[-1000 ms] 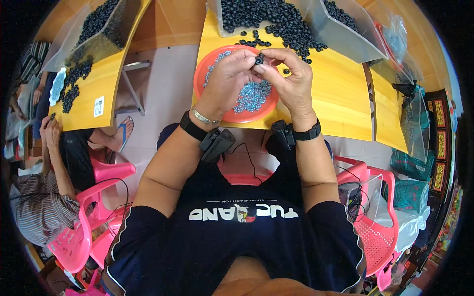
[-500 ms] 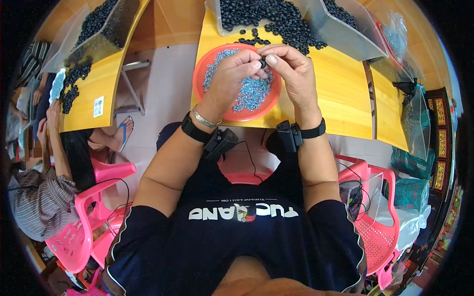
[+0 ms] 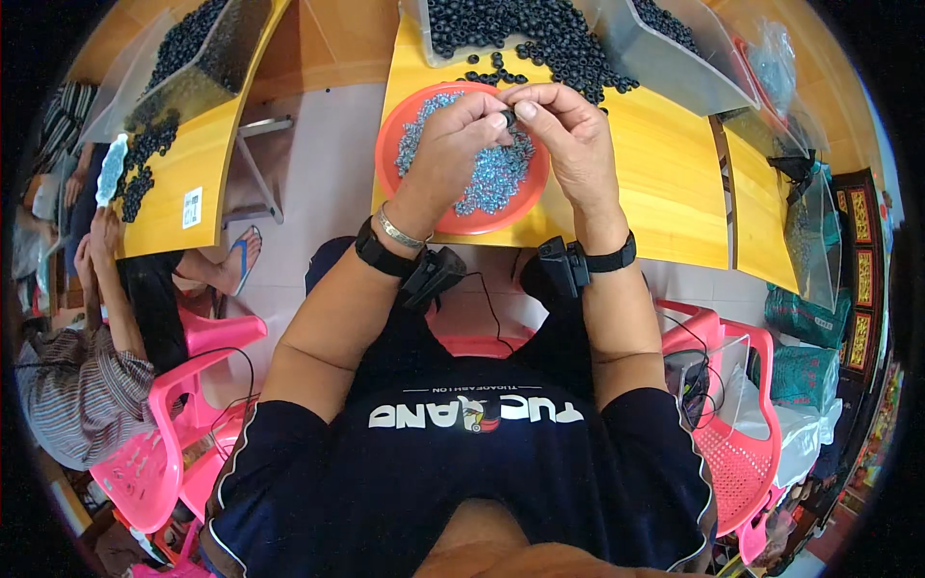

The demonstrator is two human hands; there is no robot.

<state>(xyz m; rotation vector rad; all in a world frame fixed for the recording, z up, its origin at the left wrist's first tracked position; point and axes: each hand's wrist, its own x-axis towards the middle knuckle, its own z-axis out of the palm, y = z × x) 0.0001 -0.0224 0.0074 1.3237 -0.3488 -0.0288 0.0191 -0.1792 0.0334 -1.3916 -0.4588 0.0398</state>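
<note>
Side table [image 3: 207, 159] at left; strip of floor [image 3: 313, 144] between it and the yellow worktable [image 3: 665, 183]; red bowl [image 3: 467, 226] of bluish bits [image 3: 493, 188] at the worktable's left front corner; loose black pieces [image 3: 573, 63] and a translucent bin [image 3: 665, 72] bound the far side; rightward of the hands, side room over the tabletop as far as a seam.

Grip: left hand [image 3: 448, 144], thumb and forefinger pinching one black piece [image 3: 509, 118] above the bowl; right hand [image 3: 576, 135], thumb and forefinger pressed together on the same piece; cannot tell whether a bluish bit is also held.
</note>
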